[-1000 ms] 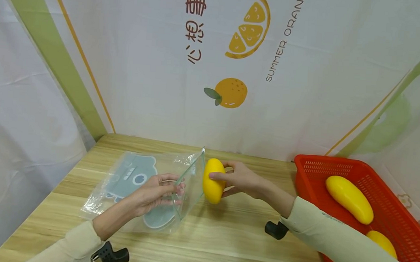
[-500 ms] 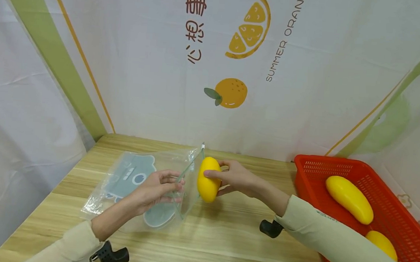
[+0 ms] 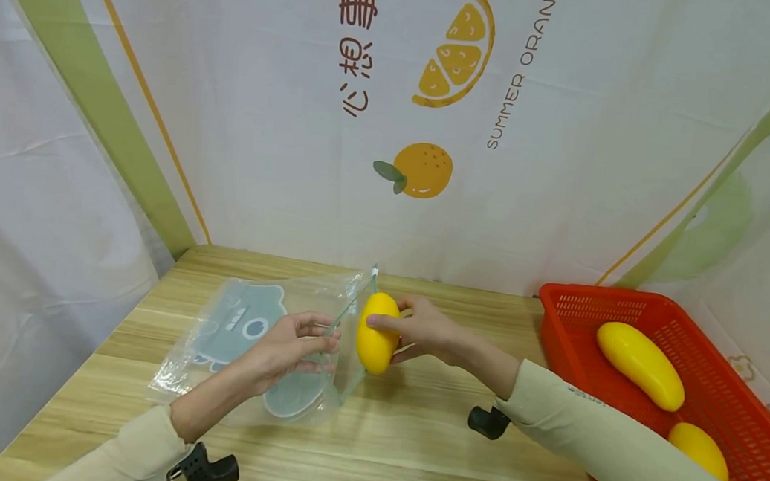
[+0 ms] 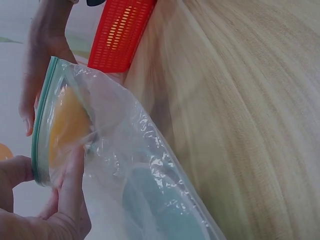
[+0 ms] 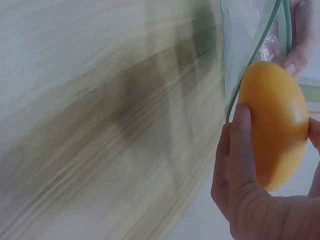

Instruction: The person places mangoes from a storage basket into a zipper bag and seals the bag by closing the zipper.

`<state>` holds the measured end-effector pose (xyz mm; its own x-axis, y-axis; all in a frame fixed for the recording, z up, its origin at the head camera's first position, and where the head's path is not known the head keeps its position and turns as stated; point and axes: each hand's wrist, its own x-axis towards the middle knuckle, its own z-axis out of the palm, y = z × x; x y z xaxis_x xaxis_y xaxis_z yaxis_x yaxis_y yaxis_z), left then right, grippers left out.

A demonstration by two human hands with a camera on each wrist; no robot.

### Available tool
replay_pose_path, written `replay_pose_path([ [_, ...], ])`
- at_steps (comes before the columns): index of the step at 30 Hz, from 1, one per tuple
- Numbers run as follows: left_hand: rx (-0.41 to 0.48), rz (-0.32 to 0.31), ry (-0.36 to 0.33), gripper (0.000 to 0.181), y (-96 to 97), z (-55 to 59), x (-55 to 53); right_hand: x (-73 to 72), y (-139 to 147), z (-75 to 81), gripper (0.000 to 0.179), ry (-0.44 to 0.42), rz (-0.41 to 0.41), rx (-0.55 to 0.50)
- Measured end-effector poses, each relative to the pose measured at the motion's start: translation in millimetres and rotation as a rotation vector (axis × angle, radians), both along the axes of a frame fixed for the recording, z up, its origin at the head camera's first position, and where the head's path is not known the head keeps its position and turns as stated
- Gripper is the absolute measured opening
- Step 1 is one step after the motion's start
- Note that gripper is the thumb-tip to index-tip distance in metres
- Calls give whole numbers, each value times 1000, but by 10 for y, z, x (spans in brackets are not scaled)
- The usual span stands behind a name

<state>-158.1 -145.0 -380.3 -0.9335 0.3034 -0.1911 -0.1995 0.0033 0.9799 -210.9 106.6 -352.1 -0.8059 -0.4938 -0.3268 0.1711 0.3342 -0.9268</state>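
A clear zip-lock bag [image 3: 317, 288] with a blue-grey cartoon print lies across the table, its mouth facing right and spread apart. My left hand [image 3: 290, 349] pinches the bag's edge; the left wrist view shows the green zip strip [image 4: 43, 115] between thumb and fingers. At the bag's mouth, my right hand [image 3: 429, 329] grips a yellow mango [image 3: 377, 337], held lengthwise. In the right wrist view, fingers and thumb hold opposite sides of the mango [image 5: 275, 125], whose far end reaches the opening. Through the plastic in the left wrist view it looks blurred.
A red plastic basket [image 3: 611, 305] stands at the right of the wooden table [image 3: 437, 453]. Inside it lie a long yellow fruit [image 3: 641, 365] and another yellow one [image 3: 699, 450], partly behind the right sleeve. A printed white curtain [image 3: 264, 150] hangs behind the table.
My right hand has carried the mango left, from beside the bag to its mouth. The left hand has barely moved, and the bag's top corner has lifted slightly.
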Motion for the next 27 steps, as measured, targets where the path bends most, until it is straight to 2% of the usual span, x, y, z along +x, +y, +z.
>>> replay_pose_path([
  [17, -88, 49, 32, 47, -13, 165, 19, 17, -36, -92, 65, 0, -14, 53],
  [23, -75, 48, 39, 48, -15, 208, 36, 22, -83, -95, 66, -12, -8, 45],
  [27, -47, 61, 53, 49, -38, 258, 37, 20, -52, -81, 63, -25, 3, -18],
])
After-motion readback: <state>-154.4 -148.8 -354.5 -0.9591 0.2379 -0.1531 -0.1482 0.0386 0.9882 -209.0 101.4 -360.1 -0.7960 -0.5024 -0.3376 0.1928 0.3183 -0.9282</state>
